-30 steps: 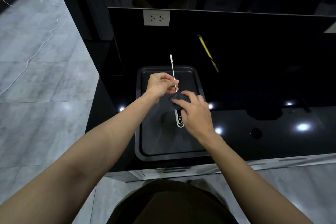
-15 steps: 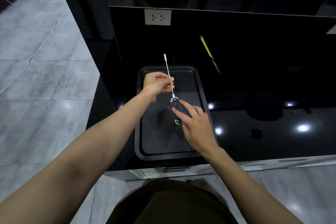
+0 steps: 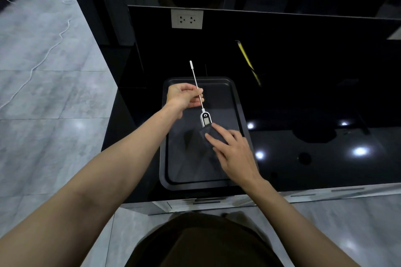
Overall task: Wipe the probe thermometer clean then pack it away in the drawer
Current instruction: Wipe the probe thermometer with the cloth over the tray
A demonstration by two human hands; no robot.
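Dark cloth (image 3: 208,134) gripped in right hand (image 3: 233,154) wraps thermometer (image 3: 205,118), left hand (image 3: 184,96) pinching its probe.

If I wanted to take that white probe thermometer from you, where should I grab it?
Probably the flat white display head of the white probe thermometer, coming from its right side: it is the widest part, and the left hand already pinches the thin metal stem.

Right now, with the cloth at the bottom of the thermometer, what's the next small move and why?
Probably slide the cloth back up over the display. The left hand pinches the probe above the tray, and the right hand wraps the cloth round only the lower end of the thermometer, so the display shows bare and may need another pass.
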